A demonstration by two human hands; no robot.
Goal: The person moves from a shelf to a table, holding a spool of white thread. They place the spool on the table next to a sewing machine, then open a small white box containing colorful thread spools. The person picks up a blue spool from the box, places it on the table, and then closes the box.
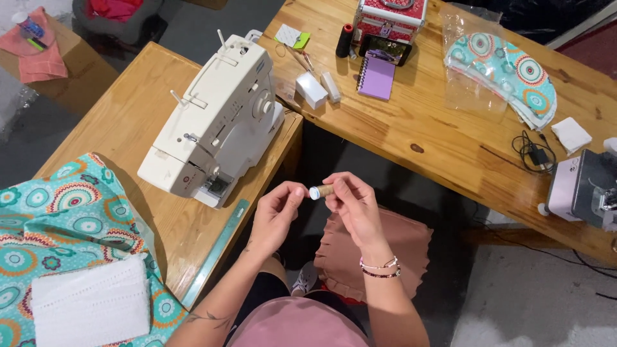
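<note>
My right hand (pixel 353 205) holds a small spool of tan thread (pixel 322 191) with a white end, level with the front edge of the left table. My left hand (pixel 277 207) is beside it with thumb and finger pinched together near the spool's white end; whether a thread end is between them is too fine to see. A white sewing machine (pixel 215 119) stands on the left wooden table (pixel 122 115), just up and left of my hands.
Teal patterned fabric (pixel 58 212) and a white lace piece (pixel 90 302) lie at the lower left, with a green ruler (pixel 215 254) along the table edge. The right table (pixel 437 128) carries a black thread cone (pixel 344 40), purple notebook (pixel 376 77), red case (pixel 391 16), patterned pieces (pixel 508 71) and a second machine (pixel 588 189).
</note>
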